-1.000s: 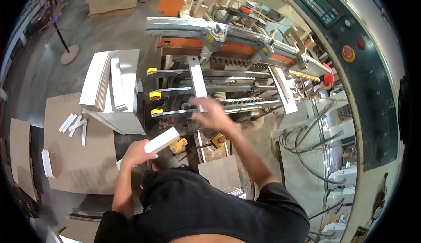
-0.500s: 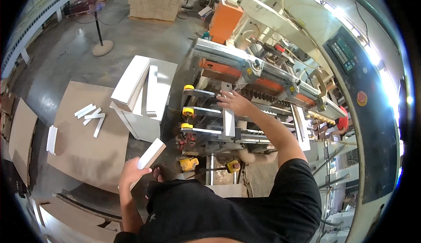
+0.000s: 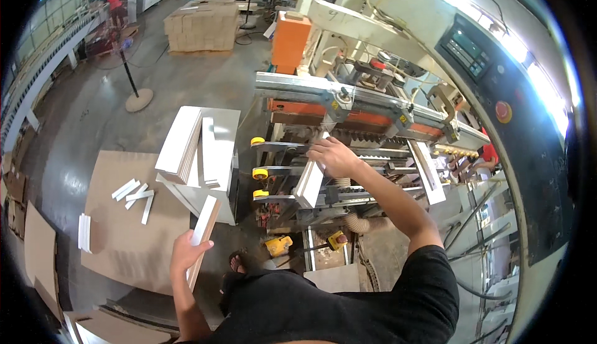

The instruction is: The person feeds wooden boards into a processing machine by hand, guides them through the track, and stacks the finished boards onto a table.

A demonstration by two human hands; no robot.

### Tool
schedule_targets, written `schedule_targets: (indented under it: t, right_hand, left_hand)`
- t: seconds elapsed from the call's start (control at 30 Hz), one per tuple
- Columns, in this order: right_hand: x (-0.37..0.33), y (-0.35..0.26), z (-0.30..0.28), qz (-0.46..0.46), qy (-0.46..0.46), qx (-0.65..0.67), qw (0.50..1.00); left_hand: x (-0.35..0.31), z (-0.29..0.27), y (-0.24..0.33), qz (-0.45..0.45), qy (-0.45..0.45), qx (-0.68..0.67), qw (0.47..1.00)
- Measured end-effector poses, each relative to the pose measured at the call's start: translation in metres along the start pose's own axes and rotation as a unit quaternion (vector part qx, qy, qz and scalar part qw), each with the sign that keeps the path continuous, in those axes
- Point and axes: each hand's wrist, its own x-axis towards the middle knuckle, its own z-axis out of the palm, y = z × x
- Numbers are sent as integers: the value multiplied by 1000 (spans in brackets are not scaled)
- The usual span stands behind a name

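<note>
My left hand [image 3: 188, 251] is closed round a long white board strip [image 3: 204, 221] with a bare brown edge, held upright and tilted beside my body. My right hand [image 3: 336, 157] reaches over the machine's rails and grips another white board strip [image 3: 308, 184] from above, fingers wrapped over its upper part. That strip lies slanted across the dark rails [image 3: 283, 171], which have yellow round ends. Its near end shows a layered edge. Past the right hand, a clamp with a yellow label [image 3: 336, 105] hangs from the machine's long beam.
Stacked white boards [image 3: 181, 142] stand on a white cabinet [image 3: 227, 134] to the left. Several white strips [image 3: 134, 193] lie on a cardboard sheet [image 3: 118, 238]. Another white board [image 3: 428, 173] rests farther right on the machine. A control panel [image 3: 497, 89] with a red button stands at right.
My right hand has gone from open fingers over the strip to gripping it. That strip has swung from straight to slanted, its near end shifted left. The whole view has shifted slightly.
</note>
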Motion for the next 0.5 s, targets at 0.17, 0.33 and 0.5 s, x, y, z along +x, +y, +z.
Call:
schedule_targets:
  t: [0.17,0.33,0.5]
  right_hand:
    - [-61,0,-10,167,48,44,984]
    - [-115,12,12,435,11,112,893]
    - [-151,29,68,551,109,119,818]
  left_hand:
    - [25,13,15,36,-12,-19,999]
    - [41,33,30,29,-45,-52,997]
    - [58,52,54,44,-74,-101,991]
